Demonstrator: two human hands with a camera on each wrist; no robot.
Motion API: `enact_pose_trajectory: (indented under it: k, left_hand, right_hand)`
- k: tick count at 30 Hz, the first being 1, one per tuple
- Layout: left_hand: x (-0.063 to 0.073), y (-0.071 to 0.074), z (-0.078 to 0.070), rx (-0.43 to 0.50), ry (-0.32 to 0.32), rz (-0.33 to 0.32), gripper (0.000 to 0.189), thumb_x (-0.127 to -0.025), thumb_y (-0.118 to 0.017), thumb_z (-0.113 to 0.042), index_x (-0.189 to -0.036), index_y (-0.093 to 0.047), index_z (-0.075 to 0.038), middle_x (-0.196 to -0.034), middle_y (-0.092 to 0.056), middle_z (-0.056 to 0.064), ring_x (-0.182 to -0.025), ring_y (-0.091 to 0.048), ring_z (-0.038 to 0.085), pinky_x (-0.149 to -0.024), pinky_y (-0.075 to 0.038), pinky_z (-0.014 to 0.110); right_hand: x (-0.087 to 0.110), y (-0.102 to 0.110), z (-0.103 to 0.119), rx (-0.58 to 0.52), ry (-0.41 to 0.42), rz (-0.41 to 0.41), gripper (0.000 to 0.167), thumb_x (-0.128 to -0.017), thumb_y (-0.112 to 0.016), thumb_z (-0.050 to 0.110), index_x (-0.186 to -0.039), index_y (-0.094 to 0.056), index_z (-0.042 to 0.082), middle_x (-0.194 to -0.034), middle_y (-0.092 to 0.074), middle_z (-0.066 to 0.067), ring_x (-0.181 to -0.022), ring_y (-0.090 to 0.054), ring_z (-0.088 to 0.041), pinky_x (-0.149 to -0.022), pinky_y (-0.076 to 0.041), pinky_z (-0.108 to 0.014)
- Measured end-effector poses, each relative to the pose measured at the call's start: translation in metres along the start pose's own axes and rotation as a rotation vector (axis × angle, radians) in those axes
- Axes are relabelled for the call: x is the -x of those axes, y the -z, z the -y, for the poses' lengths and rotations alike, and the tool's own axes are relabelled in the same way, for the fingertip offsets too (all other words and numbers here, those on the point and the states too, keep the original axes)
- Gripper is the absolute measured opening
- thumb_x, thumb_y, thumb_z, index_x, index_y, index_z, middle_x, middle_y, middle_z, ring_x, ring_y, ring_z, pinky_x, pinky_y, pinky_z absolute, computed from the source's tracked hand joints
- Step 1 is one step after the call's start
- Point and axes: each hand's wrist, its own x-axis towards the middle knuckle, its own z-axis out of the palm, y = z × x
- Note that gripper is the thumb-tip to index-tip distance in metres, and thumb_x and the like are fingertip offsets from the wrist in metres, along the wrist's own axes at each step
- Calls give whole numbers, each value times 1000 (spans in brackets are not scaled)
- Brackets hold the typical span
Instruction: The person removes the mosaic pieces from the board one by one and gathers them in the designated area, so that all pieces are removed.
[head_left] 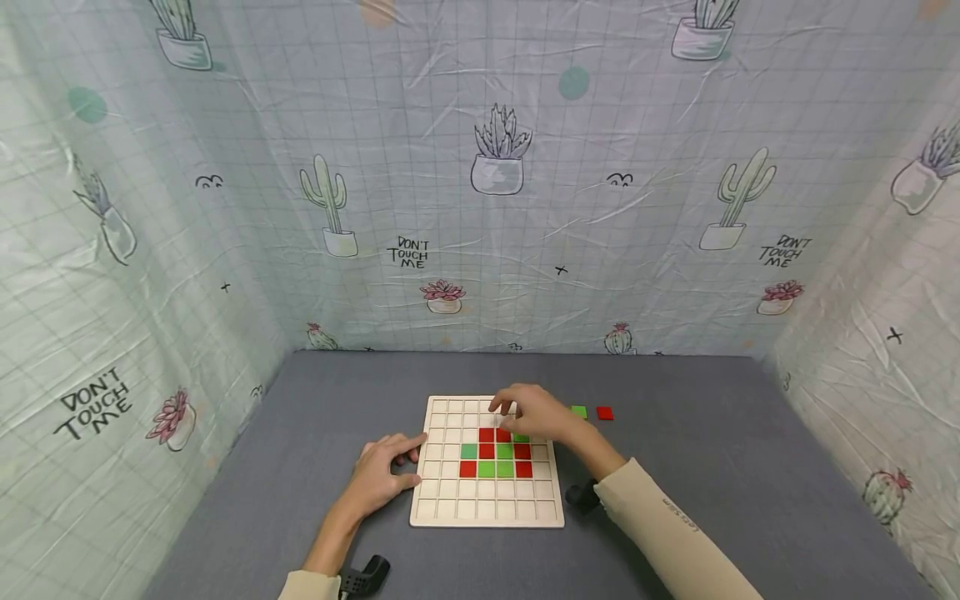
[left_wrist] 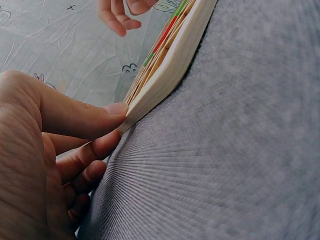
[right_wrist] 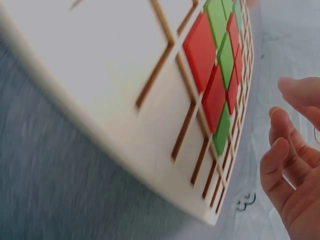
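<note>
A pale wooden grid board [head_left: 450,507] lies on the table, with several red tiles [head_left: 523,469] and green tiles [head_left: 487,469] set in its middle squares. At the board's left edge is my left hand [head_left: 375,475], its thumb and index finger spread apart and touching the rim. In the left wrist view the thumb [left_wrist: 107,117] rests against the board's side. Over the upper right part of the board hovers my right hand [head_left: 536,412]. Seen from the right wrist, its fingers [right_wrist: 277,165] are loosely bent and apart, with no tile visible between them.
Beyond the right hand, a loose green tile [head_left: 579,412] and a loose red tile [head_left: 605,413] lie on the grey tabletop [head_left: 675,417]. A cloth printed with cacti [head_left: 498,175] hangs behind and at both sides. Dark wrist devices [head_left: 365,577] sit at both wrists.
</note>
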Motion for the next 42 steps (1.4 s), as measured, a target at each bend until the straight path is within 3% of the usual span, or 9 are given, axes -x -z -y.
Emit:
enact_pose_trajectory:
  k: [15, 26, 34, 42]
  left_hand:
    - [0, 0, -1, 0, 15, 12, 68, -73, -84, -10, -138, -69, -18, -86, -57, -18, -80, -45, 2, -87, -25, 37]
    - [-1, 3, -2, 7, 12, 6, 68, -72, -84, -10, -137, -69, -16, -86, -58, -16, -80, -46, 4, -87, -25, 37]
    - [-3, 4, -2, 10, 11, 9, 67, -72, -84, -9, -137, -70, -16, -86, -58, -16, -80, -47, 4, -87, -25, 36]
    - [-2, 2, -2, 13, 33, 16, 67, -73, -84, -10, -137, -70, -18, -86, -57, -18, -80, -46, 3, -88, -25, 36]
  right_hand:
    - [-21, -22, 27, -4, 29, 84, 28, -93, -74, 13, -120, -75, 12, -106, -73, -6, -82, -64, -13, -75, -52, -27]
    - [-24, -33, 26, 11, 8, 127, 26, -90, -76, 14, -116, -77, 13, -103, -72, -2, -92, -64, -16, -81, -50, -27]
    - [-25, -36, 26, 11, 37, 126, 21, -89, -78, 13, -110, -78, 14, -98, -71, 0, -88, -63, -11, -78, -50, -23]
    - [-26, -40, 25, 18, 10, 142, 20, -89, -79, 14, -108, -78, 17, -95, -67, 6, -85, -59, -6, -77, -49, -23]
